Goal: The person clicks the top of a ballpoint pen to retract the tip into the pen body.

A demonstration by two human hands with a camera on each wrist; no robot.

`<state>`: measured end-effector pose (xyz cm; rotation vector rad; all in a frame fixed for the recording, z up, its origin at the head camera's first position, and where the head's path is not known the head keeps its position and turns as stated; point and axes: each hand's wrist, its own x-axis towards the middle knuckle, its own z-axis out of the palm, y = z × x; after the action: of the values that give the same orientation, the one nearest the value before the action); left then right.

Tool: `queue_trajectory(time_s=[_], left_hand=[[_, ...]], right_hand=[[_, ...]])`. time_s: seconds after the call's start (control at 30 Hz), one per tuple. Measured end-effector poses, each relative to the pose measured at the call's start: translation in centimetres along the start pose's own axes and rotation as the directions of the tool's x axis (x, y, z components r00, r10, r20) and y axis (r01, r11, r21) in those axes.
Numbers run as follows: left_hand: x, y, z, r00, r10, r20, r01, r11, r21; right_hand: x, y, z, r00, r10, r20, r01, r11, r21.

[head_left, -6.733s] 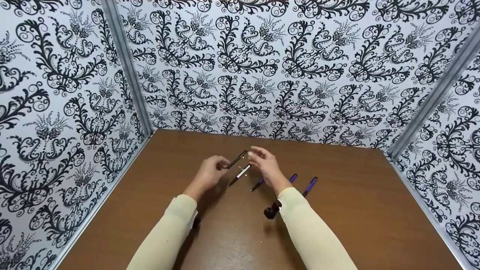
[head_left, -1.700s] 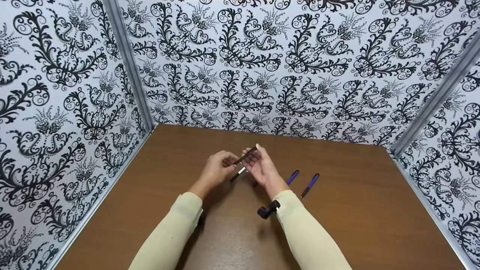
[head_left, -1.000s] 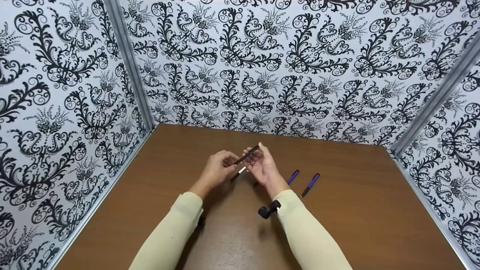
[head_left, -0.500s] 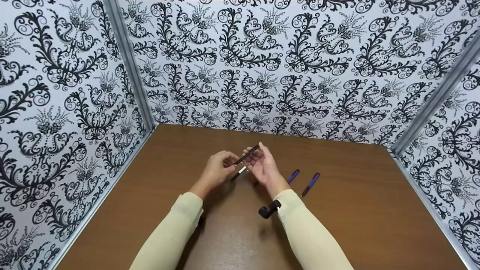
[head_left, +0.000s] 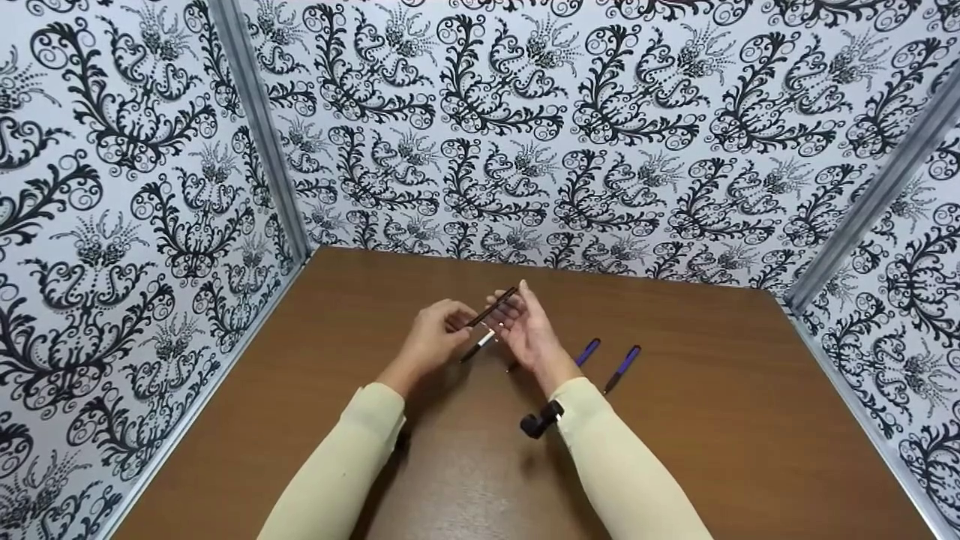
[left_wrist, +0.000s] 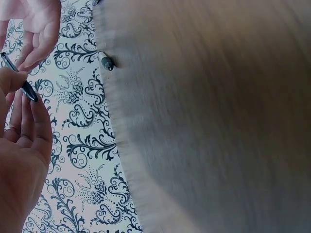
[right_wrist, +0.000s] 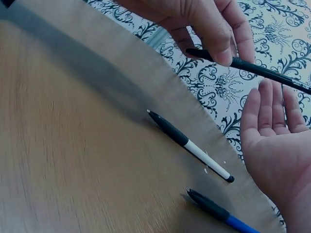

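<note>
My left hand [head_left: 437,331] pinches a slim black pen [head_left: 491,309] between thumb and fingers, holding it tilted above the table. In the right wrist view, the pen [right_wrist: 272,74] runs from the left hand [right_wrist: 214,29] past the right edge. Close to its far end is my right hand [head_left: 528,330], palm up; its fingers [right_wrist: 266,107] extend without curling round anything, and its thumb is outside that view. Below the hands lies a white-and-black pen [right_wrist: 192,148]. Near it is a blue-and-black pen [right_wrist: 214,208], partly covered by the right hand in the head view.
Another blue-and-black pen [head_left: 622,368] lies to the right of the right forearm. Small pale bits [right_wrist: 206,170] are scattered beside the white pen. The brown table [head_left: 465,480] meets patterned walls [head_left: 510,135] at its back and sides.
Over several seconds, the right hand has turned palm up beside the held black pen. In the last half second, the pen's far end has shifted slightly left, away from the right thumb.
</note>
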<state>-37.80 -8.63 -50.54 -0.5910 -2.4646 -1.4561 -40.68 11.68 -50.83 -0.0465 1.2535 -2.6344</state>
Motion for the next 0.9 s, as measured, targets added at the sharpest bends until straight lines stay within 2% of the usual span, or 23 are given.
queue_trajectory(time_s=[0.13, 0.3, 0.53, 0.73, 0.9], left_hand=[[0.0, 0.0, -0.2, 1.000, -0.016, 0.001, 0.016, 1.000, -0.006], [-0.1, -0.2, -0.6, 1.000, -0.008, -0.011, 0.008, 1.000, -0.008], [-0.1, -0.7, -1.0, 1.000, 0.007, -0.024, -0.007, 1.000, -0.009], [-0.1, -0.8, -0.9, 1.000, 0.009, -0.028, -0.009, 1.000, -0.012], [0.0, -1.0, -0.8, 1.000, 0.004, -0.031, -0.004, 1.000, -0.016]], right_hand=[[0.0, 0.1, -0.1, 0.998, -0.063, 0.014, 0.064, 0.990, -0.128], [-0.2, 0.0, -0.6, 0.989, -0.146, 0.011, 0.144, 0.954, -0.265], [-0.3, -0.6, -1.8, 0.983, -0.182, 0.012, 0.172, 0.904, -0.392], [-0.6, -1.1, -2.2, 0.975, -0.218, 0.027, 0.204, 0.850, -0.487], [-0.7, -1.4, -2.5, 0.968, -0.237, 0.084, 0.241, 0.778, -0.581]])
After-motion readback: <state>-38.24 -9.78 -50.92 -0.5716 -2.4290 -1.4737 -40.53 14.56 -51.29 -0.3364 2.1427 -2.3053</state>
